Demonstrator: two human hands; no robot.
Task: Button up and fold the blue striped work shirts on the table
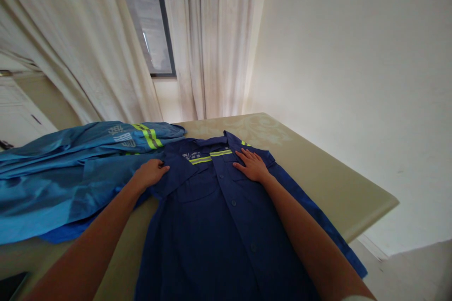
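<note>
A dark blue work shirt with yellow-green reflective stripes lies buttoned and face up on a beige table, collar away from me. My left hand rests at the shirt's left shoulder with its fingers curled onto the fabric edge. Spread flat, my right hand presses on the shirt's right chest near the collar.
A pile of lighter blue garments with reflective stripes covers the table's left side. White curtains and a window stand behind the table. A plain wall is on the right, where the table edge drops to the floor.
</note>
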